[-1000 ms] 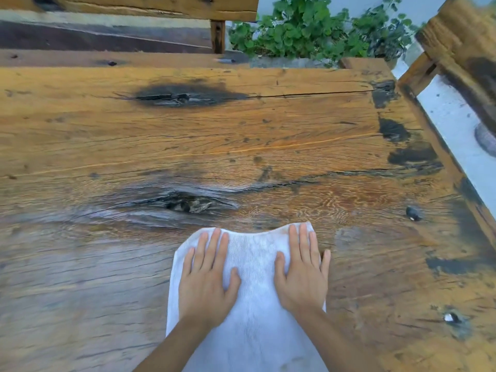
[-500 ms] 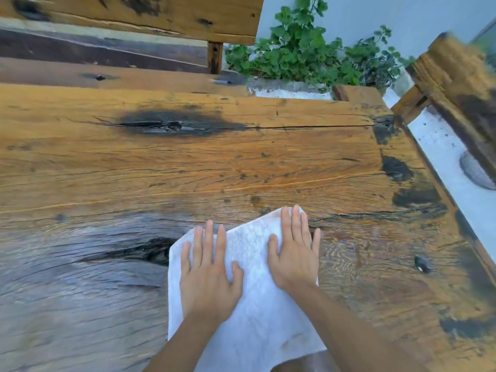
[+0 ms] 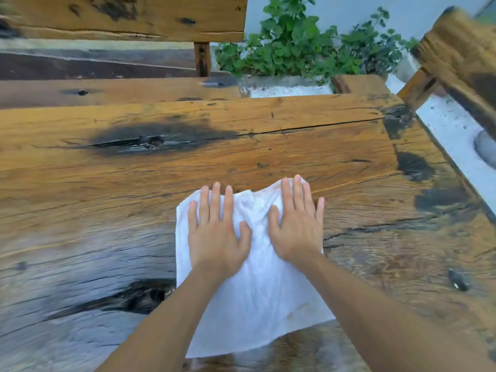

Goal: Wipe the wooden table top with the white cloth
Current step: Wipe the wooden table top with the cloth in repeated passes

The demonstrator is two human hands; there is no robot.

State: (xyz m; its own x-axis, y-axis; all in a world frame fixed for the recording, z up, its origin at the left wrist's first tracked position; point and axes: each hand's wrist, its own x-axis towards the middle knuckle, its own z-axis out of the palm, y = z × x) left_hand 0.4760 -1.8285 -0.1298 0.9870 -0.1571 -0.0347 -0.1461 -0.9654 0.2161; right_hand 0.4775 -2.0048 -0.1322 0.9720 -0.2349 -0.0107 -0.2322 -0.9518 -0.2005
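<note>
With both palms flat, you press the white cloth (image 3: 257, 291) onto the wooden table top (image 3: 268, 157), a little right of its middle and toward the near edge. Your left hand (image 3: 217, 237) lies on the cloth's far left part, fingers straight and slightly fanned, thumb angled inward. Your right hand (image 3: 296, 226) lies just beside it on the far right part, fingers straight and close together, its little finger reaching past the cloth's edge onto the wood. Between the two thumbs the fabric bunches into small folds, and its near end trails back between your forearms. Just left of the cloth sits a dark knot (image 3: 134, 296) in the grain; another dark knot (image 3: 150, 142) lies farther away. Beyond the far edge stand a wooden bench (image 3: 120, 89) and a green plant (image 3: 295, 49).
</note>
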